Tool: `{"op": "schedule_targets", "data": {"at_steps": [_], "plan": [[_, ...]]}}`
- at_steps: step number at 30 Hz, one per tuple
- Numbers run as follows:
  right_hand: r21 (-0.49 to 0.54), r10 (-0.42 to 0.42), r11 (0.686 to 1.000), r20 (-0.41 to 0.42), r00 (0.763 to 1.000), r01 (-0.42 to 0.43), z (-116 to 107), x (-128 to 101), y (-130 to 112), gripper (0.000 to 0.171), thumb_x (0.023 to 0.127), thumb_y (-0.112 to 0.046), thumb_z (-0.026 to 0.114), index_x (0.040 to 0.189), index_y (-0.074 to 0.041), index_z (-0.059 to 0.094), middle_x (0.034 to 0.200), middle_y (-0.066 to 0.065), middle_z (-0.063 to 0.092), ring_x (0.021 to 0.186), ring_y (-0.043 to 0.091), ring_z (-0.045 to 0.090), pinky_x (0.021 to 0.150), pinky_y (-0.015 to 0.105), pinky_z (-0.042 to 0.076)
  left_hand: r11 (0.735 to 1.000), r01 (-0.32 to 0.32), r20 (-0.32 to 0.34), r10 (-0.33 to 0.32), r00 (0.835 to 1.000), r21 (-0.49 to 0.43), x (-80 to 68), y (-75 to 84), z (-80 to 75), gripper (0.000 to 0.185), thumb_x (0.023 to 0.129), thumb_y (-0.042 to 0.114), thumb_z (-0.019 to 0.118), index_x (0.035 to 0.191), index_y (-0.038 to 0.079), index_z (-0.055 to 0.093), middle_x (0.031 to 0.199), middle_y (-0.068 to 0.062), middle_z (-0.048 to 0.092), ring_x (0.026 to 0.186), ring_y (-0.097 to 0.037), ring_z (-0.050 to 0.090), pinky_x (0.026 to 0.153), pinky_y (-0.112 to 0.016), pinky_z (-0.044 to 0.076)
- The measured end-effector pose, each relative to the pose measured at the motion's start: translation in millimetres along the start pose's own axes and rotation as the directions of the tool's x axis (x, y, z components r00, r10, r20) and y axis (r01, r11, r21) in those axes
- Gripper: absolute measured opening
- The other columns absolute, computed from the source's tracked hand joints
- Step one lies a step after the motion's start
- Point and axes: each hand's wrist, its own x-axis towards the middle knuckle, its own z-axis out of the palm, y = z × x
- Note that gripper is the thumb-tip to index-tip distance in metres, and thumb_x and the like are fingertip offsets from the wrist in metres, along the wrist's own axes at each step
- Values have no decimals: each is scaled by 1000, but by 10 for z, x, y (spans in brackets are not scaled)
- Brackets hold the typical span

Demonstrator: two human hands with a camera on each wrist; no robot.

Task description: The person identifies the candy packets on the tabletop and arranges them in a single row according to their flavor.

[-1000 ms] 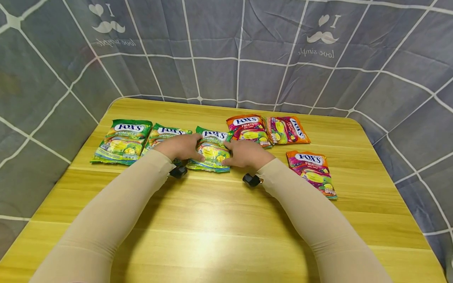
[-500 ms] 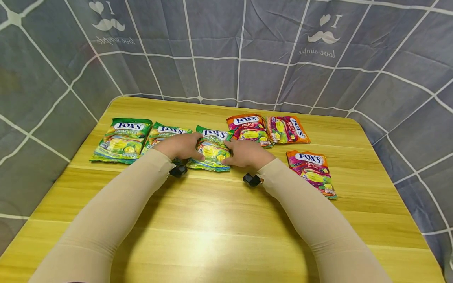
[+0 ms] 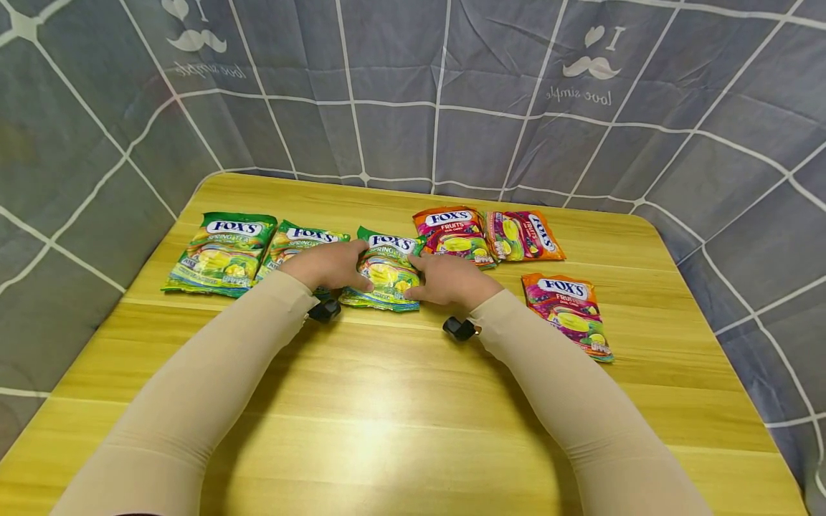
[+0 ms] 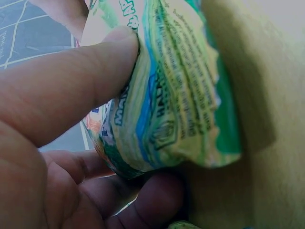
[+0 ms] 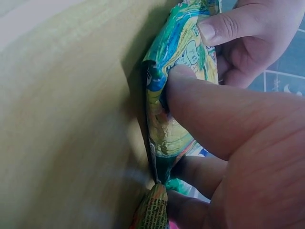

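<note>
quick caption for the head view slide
Both hands, left hand and right hand, pinch a green candy bag on a wooden table.

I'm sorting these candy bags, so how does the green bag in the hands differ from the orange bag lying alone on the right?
The green bag is gripped at its sides by the left hand and the right hand; the orange bag lies untouched. The green bag sits in the row with other bags, while the orange bag lies apart, nearer the person. Both carry the FOX'S logo and rest on the table.

Bright overhead light glares on the table [image 3: 387, 444]; wrist views blurred, head view edges bowed.
</note>
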Motion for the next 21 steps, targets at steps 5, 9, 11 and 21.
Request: {"op": "schedule_targets", "data": {"at_steps": [5, 9, 11, 21], "plan": [[-4, -4, 1000, -4, 1000, 4, 4, -3, -1, 86, 101, -58, 63, 169, -21, 26, 171, 9, 37, 155, 33, 41, 125, 52, 36, 1000, -7, -15, 8, 1000, 28, 12, -11, 8, 97, 98, 43, 74, 169, 6, 19, 169, -23, 35, 153, -46, 39, 122, -61, 36], [1, -2, 1000, -9, 1000, 2, 9, -8, -2, 86, 101, -58, 63, 169, -21, 26, 171, 9, 37, 154, 34, 42, 125, 52, 36, 1000, -2, -10, 2, 1000, 24, 15, -13, 9, 98, 98, 43, 74, 169, 6, 18, 170, -23, 33, 153, -47, 38, 122, -62, 36], [4, 0, 1000, -11, 1000, 0, 14, -10, -2, 86, 101, -58, 63, 169, -21, 26, 171, 9, 37, 154, 34, 42, 125, 52, 36, 1000, 2, -7, -2, 1000, 22, 17, -12, 12, 98, 98, 44, 74, 169, 7, 18, 170, -23, 33, 153, -47, 37, 122, -62, 36], [-3, 11, 1000, -7, 1000, -11, 28, -14, 1, 87, 101, -60, 61, 170, -22, 23, 173, 9, 31, 157, 34, 37, 127, 53, 33, 1000, 5, 0, -5, 1000, 19, 16, -19, 16, 97, 99, 45, 73, 169, 8, 17, 171, -22, 31, 154, -47, 36, 122, -63, 36]]}}
